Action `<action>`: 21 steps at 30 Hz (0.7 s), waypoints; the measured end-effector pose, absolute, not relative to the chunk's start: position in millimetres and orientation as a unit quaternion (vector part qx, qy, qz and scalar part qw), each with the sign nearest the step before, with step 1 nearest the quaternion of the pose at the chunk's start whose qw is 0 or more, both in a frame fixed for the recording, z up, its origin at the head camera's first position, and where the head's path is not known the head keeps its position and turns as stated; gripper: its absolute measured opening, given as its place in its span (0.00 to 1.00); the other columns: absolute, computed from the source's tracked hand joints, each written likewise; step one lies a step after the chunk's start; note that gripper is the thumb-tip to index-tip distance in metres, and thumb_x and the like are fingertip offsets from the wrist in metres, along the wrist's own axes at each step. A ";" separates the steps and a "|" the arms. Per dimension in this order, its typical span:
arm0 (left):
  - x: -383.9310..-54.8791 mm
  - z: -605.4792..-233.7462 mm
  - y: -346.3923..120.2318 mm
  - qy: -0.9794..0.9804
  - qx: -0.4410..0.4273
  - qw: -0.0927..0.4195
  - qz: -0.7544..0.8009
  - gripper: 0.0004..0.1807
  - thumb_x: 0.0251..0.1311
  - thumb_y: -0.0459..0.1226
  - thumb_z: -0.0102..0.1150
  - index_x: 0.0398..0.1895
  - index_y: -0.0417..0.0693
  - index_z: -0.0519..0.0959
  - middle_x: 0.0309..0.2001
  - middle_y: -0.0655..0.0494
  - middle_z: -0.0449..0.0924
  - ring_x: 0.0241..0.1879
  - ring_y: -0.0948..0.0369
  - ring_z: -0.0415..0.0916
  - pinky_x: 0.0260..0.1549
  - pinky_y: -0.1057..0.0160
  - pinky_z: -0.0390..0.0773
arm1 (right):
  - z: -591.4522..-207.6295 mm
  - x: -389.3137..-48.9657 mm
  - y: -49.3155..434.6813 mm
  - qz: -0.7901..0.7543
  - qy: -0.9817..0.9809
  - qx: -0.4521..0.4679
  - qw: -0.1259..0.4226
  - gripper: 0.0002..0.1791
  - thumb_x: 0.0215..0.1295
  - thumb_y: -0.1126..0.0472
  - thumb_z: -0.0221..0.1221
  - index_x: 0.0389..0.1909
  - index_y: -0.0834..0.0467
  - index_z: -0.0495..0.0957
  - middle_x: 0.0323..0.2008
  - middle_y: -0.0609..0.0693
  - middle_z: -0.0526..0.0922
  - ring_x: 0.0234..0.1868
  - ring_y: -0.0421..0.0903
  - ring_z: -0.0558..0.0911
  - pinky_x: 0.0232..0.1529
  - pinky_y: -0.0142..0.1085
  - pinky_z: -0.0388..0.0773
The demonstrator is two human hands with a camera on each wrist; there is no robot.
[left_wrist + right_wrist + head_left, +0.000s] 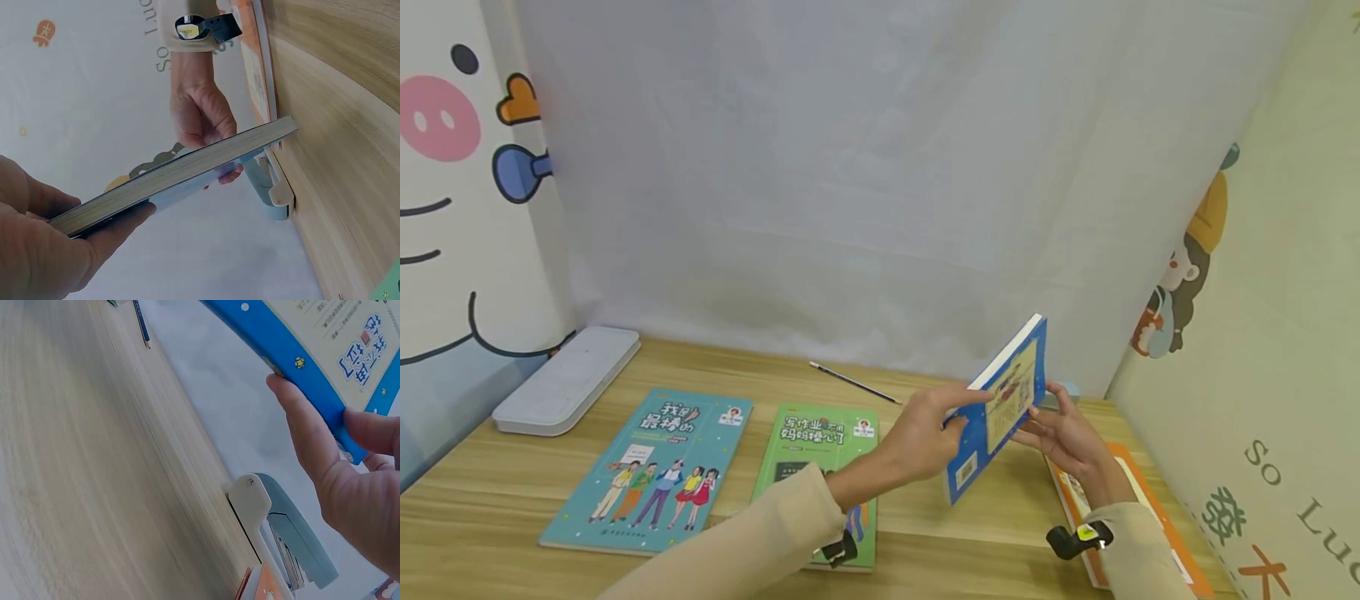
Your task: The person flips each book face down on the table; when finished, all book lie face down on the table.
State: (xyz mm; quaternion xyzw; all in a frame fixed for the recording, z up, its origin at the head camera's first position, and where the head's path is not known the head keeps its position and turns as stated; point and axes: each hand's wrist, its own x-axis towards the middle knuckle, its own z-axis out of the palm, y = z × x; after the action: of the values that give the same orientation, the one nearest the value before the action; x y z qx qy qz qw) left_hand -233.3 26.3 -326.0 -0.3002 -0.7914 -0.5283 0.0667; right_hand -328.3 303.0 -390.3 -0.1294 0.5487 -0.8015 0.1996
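Observation:
A blue book (1017,397) is held up tilted above the table, its cream panel and barcode showing in the head view. My left hand (922,435) pinches its left edge between thumb and fingers. The right hand (1067,437) grips the opposite edge near the spine, with thumb and a finger on either side in the right wrist view. In the left wrist view the page block (181,175) shows edge-on between both hands. An orange book (1157,508) lies under the right forearm, and a stapler (300,534) stands behind the right hand.
A teal book (651,467) and a green book (827,437) lie on the wooden table (940,550), the green one partly behind the left forearm. A pencil (856,382) lies near the back curtain. At the far left is a white case (568,379). Walls enclose both sides.

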 end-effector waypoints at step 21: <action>-258.5 -294.9 6.2 -0.898 -0.232 -0.101 -0.359 0.26 0.63 0.26 0.58 0.64 0.50 0.78 0.66 0.44 0.75 0.28 0.61 0.80 0.21 0.70 0.72 | -380.4 -323.2 300.8 -0.738 0.633 -0.151 0.178 0.19 0.77 0.72 0.41 0.55 0.43 0.56 0.46 0.46 0.82 0.47 0.45 0.86 0.47 0.43 0.86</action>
State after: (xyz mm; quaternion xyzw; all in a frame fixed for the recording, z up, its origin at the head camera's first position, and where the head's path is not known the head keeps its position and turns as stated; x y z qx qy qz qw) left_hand -258.5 6.2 -294.9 -0.2324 -0.8983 -0.3591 -0.1005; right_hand -323.2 300.8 -380.4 -0.1511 0.6328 -0.7383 0.1780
